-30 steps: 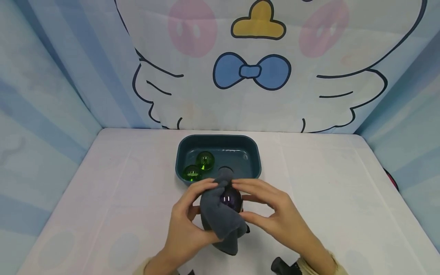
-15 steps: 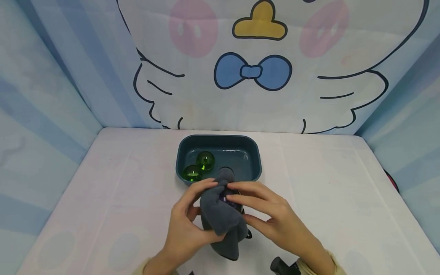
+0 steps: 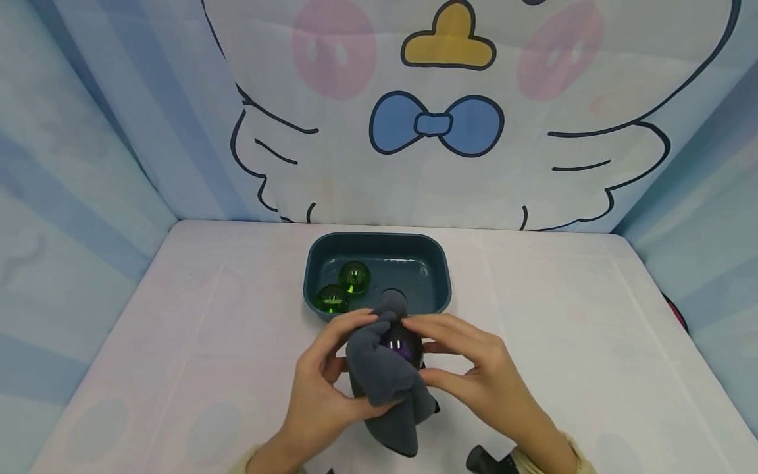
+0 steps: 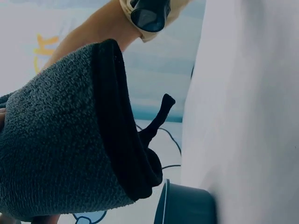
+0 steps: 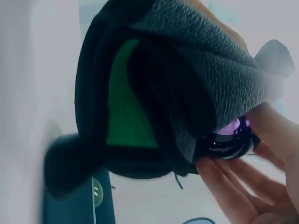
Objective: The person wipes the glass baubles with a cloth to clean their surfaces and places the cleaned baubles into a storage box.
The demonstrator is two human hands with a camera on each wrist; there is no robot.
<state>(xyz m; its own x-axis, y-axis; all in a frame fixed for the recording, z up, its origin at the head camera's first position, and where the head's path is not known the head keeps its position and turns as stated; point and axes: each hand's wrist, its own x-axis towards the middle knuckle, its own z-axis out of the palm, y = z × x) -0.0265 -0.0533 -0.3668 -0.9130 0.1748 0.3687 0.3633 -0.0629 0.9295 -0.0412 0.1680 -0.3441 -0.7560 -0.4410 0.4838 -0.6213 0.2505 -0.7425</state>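
Observation:
Near the front of the table, a grey cloth [image 3: 379,368] is bunched partly around a dark, shiny purple ball [image 3: 404,342]. My left hand [image 3: 326,378] grips the cloth from the left, thumb across its front. From the right, my right hand [image 3: 476,359] pinches the ball between thumb and fingers. Fuzzy grey fabric with a black border and a small tab fills much of the left wrist view as the cloth [image 4: 60,140]. In the right wrist view, folds of the cloth [image 5: 224,79] hide part of the ball [image 5: 226,140]; a green area shows inside the fold.
Just beyond the hands stands a dark teal tray [image 3: 435,250], holding a green glass ball [image 3: 354,277] and another green glass ball [image 3: 331,299] at its left. A black device [image 3: 488,461] sits by the right sleeve. A printed curtain [image 3: 435,184] closes the back.
Half a second ago my right fingers lay over the ball; they now sit at its right side, leaving it more visible. The cloth's hanging lower end has shifted slightly down and right.

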